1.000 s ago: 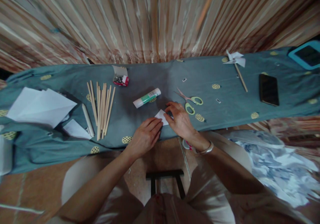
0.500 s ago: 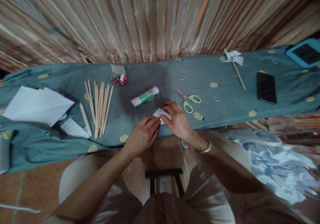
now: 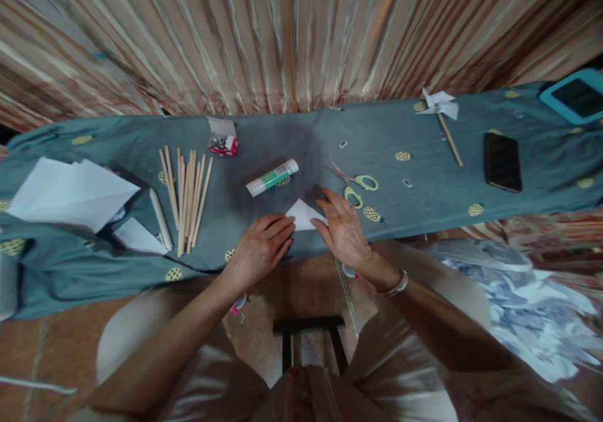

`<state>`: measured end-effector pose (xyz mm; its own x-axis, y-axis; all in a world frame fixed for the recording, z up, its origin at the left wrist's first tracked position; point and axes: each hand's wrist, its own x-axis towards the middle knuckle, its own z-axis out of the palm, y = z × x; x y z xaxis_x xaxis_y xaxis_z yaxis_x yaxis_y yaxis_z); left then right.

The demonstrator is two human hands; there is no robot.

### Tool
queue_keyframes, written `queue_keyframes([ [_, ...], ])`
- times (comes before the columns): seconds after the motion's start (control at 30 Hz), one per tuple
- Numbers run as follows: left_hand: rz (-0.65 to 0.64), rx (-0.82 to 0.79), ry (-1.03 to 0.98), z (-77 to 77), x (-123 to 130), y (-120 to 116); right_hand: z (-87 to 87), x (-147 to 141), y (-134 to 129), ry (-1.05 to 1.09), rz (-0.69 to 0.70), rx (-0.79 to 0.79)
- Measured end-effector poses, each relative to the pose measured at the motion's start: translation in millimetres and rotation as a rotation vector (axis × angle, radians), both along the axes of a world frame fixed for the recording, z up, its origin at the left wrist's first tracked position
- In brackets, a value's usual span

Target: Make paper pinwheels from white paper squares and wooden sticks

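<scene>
A small white paper triangle (image 3: pixel 302 213) lies on the cloth-covered table between my hands, its point facing away from me. My left hand (image 3: pixel 262 246) has its fingers together over the paper's left corner. At the right corner is my right hand (image 3: pixel 343 228), thumb on the paper and the other fingers raised and apart from it. Just beyond the paper lies a green and white glue stick (image 3: pixel 273 178). Scissors (image 3: pixel 353 182) with light green handles rest beyond my right hand, their blades partly open.
Wooden sticks (image 3: pixel 188 202), a white marker-like tube (image 3: pixel 161 220), paper sheets (image 3: pixel 70 193) and a box of metal pins (image 3: pixel 223 145) are left. At right are a paper pinwheel (image 3: pixel 440 105), a phone (image 3: pixel 502 162) and a blue-framed device (image 3: pixel 575 97). Paper scraps (image 3: pixel 532 315) lie below.
Both hands have moved apart, left hand leftward and right hand rightward. More of the white triangle shows between them. The right fingers have lifted off its middle.
</scene>
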<state>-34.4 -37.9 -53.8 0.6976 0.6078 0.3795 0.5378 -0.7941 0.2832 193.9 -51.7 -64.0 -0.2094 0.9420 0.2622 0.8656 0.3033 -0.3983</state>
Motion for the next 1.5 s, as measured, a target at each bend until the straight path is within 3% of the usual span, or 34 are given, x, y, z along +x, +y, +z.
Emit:
queue_keyframes([
  [0.47,0.057,-0.034,-0.045,7.2,-36,-11,-3.9,25,-14,0.003,0.003,0.047],
  [0.7,0.086,-0.065,-0.118,9.5,-39,-8,2.1,27,-8,0.153,0.052,0.029],
  [0.87,0.133,-0.031,-0.126,11.2,-32,0,14.3,13,7,0.289,0.07,-0.098],
  [1.23,0.093,0.034,-0.128,-0.7,-9,10,33.2,-11,17,0.481,0.244,-0.26],
  [1.37,0.132,0.05,-0.102,2.0,-7,13,38.0,-10,22,0.614,0.226,-0.333],
  [1.5,0.119,0.074,-0.117,7.2,-7,14,31.9,-5,29,0.732,0.14,-0.509],
])
